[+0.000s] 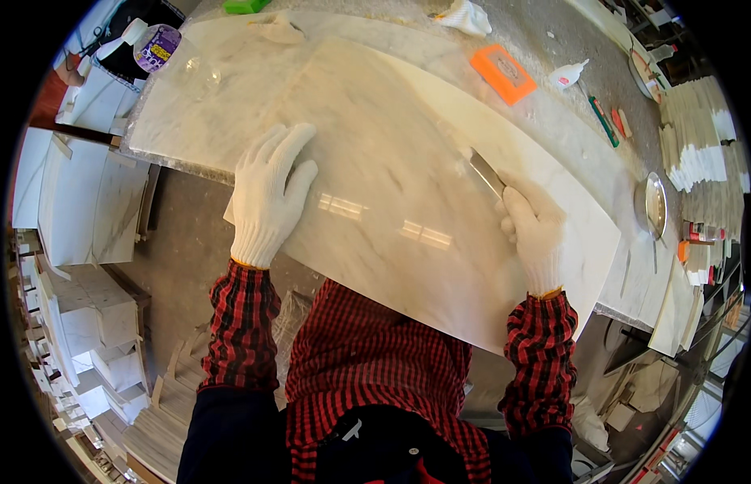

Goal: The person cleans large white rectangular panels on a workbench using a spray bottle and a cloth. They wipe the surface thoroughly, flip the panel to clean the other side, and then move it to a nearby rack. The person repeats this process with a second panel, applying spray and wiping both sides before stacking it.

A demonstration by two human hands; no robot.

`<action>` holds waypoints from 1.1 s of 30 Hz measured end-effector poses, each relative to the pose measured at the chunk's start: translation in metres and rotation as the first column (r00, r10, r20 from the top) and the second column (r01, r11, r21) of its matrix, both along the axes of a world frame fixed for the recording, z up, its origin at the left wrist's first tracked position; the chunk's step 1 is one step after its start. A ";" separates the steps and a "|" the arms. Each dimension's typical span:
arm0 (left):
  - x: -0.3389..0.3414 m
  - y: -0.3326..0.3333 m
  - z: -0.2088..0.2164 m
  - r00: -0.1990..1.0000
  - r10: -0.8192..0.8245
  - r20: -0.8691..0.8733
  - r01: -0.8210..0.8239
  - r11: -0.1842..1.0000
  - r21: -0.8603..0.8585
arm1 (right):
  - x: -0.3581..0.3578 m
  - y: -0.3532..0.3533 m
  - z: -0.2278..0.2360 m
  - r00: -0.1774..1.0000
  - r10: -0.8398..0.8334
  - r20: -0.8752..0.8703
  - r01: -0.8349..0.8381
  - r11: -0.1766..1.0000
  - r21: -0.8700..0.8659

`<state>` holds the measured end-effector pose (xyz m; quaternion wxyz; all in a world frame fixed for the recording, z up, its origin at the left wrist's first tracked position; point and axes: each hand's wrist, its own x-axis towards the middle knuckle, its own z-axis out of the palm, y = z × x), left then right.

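Observation:
A large polished stone slab [367,137], cream with faint grey veins, lies across the work table in front of me. My left hand [270,185], in a white knit glove, rests flat on the slab near its left front edge, fingers stretched and thumb apart. On the right, my gloved right hand [533,230] is closed round the handle of a putty knife [487,173]. Its metal blade points up and left, at the slab's surface; whether the tip touches cannot be made out. Most of the handle is hidden in the glove.
Toward the back are an orange box-shaped block [504,74], a small white squeeze bottle [568,74], a green-handled tool [604,121] and a crumpled white cloth [466,18]. A metal bowl [651,206] stands at right, a purple-labelled jug [153,44] at far left. Stacked slabs [85,202] line the left.

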<state>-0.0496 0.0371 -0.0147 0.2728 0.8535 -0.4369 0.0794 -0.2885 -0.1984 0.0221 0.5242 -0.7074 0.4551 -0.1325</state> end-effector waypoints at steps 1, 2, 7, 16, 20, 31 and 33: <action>-0.001 0.000 0.002 1.000 0.003 -0.021 -0.003 1.000 0.008 | 0.005 0.000 -0.002 1.000 0.006 0.014 -0.006 1.000 -0.003; -0.001 -0.001 0.004 0.999 0.007 -0.042 -0.006 1.000 0.016 | 0.011 0.001 -0.003 1.000 0.012 0.028 -0.012 1.000 -0.006; 0.000 -0.001 0.008 0.999 -0.015 -0.031 0.015 1.000 0.002 | 0.033 -0.001 -0.007 0.999 0.008 0.033 -0.001 0.980 -0.199; 0.000 0.000 0.008 1.000 -0.023 0.005 0.023 1.000 -0.011 | 0.039 -0.008 -0.015 0.996 0.091 0.005 -0.077 0.869 -0.488; 0.000 -0.005 0.009 0.999 -0.045 0.002 0.045 0.999 -0.027 | 0.027 -0.013 -0.004 0.978 0.151 -0.142 -0.202 0.542 -0.816; -0.007 -0.001 0.013 0.994 -0.097 -0.044 0.094 0.994 -0.054 | -0.080 -0.098 -0.062 0.970 -0.171 0.173 0.241 0.778 -0.580; -0.012 -0.003 0.019 0.989 -0.094 -0.115 0.085 0.993 -0.080 | -0.082 -0.101 -0.070 0.971 -0.183 0.155 0.238 0.817 -0.525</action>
